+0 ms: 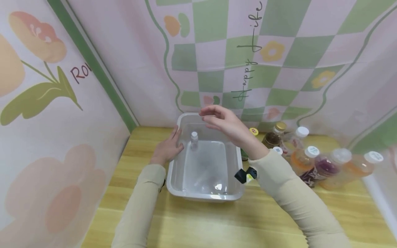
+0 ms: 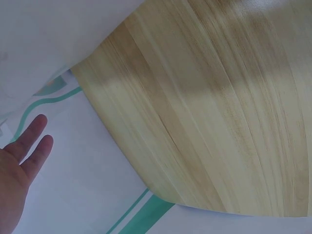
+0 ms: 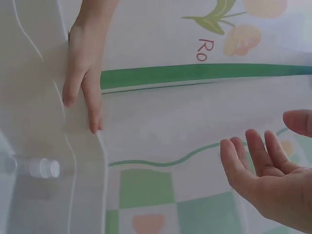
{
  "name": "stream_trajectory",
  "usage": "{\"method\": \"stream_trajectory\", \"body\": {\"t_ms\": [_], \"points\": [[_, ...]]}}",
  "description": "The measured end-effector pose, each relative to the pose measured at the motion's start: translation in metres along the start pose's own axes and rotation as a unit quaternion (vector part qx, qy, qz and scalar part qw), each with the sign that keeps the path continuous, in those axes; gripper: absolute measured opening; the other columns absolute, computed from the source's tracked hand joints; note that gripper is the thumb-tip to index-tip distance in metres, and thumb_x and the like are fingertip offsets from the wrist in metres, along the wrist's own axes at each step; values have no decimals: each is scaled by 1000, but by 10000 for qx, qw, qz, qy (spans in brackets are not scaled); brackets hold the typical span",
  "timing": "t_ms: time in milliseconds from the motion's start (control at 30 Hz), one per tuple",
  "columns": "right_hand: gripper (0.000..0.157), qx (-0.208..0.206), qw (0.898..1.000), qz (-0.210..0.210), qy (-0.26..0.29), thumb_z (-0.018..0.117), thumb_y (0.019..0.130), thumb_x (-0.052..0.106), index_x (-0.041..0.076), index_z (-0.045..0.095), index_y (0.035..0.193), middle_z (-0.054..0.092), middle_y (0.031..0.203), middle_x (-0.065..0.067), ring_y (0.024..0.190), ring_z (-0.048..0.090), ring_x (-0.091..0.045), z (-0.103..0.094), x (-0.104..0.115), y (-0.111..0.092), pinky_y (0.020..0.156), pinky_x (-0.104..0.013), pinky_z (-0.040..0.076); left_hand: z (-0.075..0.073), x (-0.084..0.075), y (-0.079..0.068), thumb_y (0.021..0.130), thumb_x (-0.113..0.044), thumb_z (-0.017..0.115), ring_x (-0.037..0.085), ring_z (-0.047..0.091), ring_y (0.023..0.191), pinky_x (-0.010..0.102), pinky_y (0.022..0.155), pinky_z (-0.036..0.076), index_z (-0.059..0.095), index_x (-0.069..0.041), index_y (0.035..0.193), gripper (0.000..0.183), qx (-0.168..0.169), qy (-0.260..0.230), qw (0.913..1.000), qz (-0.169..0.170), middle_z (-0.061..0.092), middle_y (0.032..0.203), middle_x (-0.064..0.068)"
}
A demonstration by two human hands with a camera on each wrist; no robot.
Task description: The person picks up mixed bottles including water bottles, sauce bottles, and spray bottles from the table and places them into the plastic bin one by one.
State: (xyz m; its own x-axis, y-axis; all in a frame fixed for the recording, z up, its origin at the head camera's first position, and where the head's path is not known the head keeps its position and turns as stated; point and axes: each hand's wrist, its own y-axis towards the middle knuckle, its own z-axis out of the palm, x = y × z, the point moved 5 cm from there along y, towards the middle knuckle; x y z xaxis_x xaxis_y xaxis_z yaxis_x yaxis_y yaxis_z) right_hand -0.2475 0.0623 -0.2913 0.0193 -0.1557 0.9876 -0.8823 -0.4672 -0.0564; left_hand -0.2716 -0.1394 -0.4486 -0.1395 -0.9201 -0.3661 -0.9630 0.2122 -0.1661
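A pale grey plastic basin stands on the wooden table. Inside it, near the back left corner, is a small clear bottle with a white cap; the right wrist view also shows this small bottle. My left hand rests on the basin's left rim with its fingers extended. Above the back right part of the basin hovers my right hand, fingers loosely bent and nothing in them. In the right wrist view that right hand has its palm and thumb apart.
Several drink bottles crowd the table to the right of the basin, among them an orange one, a purple one and a dark one with a gold cap. Printed curtains hang behind and at the left. The wooden table ends beside the left curtain.
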Motion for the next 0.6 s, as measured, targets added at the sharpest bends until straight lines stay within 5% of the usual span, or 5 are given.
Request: {"method": "stream_trajectory", "body": {"t_ms": [267,433,600], "points": [[40,-102,9957,-34,-919,55,96,16,4,47,134,51,139,-14,129,48,-28,-24,0,-41,106,-35,43,-1,-2,-2,96,-42,34,18,48,56,26,46,42,4,-23,155,69,42,24,10000,-6,-2,163,-5],[42,-282,9915,68,-1267,56,96,24,6,49,132,53,137,-12,121,53,-10,-43,-7,-67,93,-13,46,-2,-2,-3,96,-41,34,19,49,58,26,46,42,4,-23,155,69,19,-4,10000,-3,-3,163,-6],[43,-452,9860,179,-1596,57,95,26,6,49,132,60,128,0,107,56,8,-66,-24,-89,89,-7,45,-2,-3,-3,97,-41,34,19,49,58,26,46,42,6,-22,155,68,-2,-20,10000,12,-3,163,-6]]}}
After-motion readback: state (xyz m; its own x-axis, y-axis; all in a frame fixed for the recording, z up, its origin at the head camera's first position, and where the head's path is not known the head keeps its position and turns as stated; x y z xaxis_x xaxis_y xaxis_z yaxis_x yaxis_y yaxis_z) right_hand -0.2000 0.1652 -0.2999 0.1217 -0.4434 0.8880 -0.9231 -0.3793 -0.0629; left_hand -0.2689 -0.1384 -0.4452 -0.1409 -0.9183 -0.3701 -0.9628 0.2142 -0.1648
